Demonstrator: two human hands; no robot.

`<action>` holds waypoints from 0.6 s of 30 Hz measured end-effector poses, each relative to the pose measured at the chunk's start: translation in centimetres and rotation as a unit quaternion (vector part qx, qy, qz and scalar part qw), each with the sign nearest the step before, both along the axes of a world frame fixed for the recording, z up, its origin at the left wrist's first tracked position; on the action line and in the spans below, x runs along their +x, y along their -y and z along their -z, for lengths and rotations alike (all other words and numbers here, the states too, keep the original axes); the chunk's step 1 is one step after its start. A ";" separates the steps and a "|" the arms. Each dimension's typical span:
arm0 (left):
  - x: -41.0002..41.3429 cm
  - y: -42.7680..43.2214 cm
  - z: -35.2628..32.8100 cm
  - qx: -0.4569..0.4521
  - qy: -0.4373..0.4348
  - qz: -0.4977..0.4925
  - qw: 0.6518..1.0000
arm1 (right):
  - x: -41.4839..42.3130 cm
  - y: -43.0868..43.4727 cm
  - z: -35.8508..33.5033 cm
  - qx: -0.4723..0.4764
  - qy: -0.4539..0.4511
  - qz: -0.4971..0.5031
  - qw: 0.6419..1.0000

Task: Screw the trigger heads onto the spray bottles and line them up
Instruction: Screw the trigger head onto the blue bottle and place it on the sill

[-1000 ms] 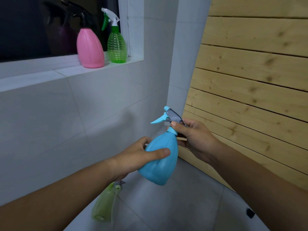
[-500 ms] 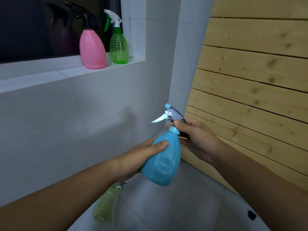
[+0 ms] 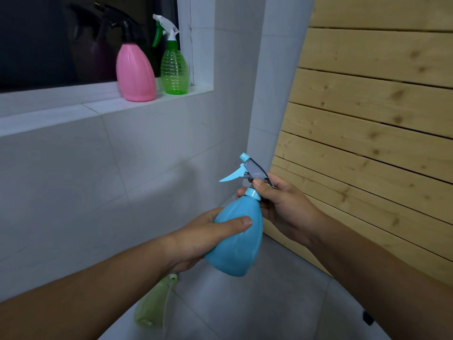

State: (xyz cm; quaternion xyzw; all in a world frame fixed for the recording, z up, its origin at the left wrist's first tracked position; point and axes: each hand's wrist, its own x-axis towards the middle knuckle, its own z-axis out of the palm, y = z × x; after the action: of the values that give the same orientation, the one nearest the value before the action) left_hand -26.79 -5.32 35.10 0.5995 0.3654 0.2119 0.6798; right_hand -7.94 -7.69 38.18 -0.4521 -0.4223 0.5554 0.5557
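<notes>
Blue bottle [image 3: 239, 244] in left hand [image 3: 196, 241], right hand [image 3: 282, 207] gripping trigger head [image 3: 250, 171]

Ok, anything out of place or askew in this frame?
Yes: a pale green bottle lies on its side on the floor below the left hand, while the pink bottle and green bottle stand upright on the sill.

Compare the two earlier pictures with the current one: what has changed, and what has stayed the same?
The left hand regripped the blue bottle, its thumb shifting across the front. The right hand kept pinching the trigger head at the neck. The pink bottle and green bottle stayed on the sill.
</notes>
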 end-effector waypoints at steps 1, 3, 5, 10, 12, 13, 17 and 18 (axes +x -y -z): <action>0.1 0.0 0.0 0.008 -0.011 -0.011 1.000 | 0.0 -0.1 0.2 -0.001 0.001 0.007 1.000; 0.2 0.0 0.0 0.029 -0.035 -0.036 0.998 | -0.2 -0.2 0.6 0.000 0.002 0.023 1.000; 0.3 0.1 0.0 0.044 -0.054 -0.064 0.996 | -0.4 -0.3 0.9 -0.001 -0.001 0.041 0.999; 0.7 0.4 0.3 0.078 -0.097 -0.095 0.988 | -0.5 -0.4 1.3 -0.016 0.016 0.064 0.998; 0.7 0.3 0.3 0.074 -0.090 -0.091 0.989 | -0.4 -0.4 1.3 -0.014 0.015 0.068 0.997; 0.6 0.3 0.2 0.063 -0.081 -0.079 0.992 | -0.4 -0.4 1.2 -0.012 0.013 0.068 0.998; -0.2 -0.3 -0.1 0.001 -0.020 0.011 1.000 | -0.1 -0.2 0.6 -0.006 0.022 0.045 0.999; -0.3 -0.5 -0.1 -0.008 -0.008 0.024 1.000 | -0.1 -0.1 0.3 -0.004 0.028 0.038 0.999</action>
State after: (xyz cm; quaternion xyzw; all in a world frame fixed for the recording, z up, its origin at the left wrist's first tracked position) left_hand -27.13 -4.84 35.19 0.6043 0.3579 0.1872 0.6868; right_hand -8.01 -7.57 37.90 -0.4855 -0.4183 0.5225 0.5624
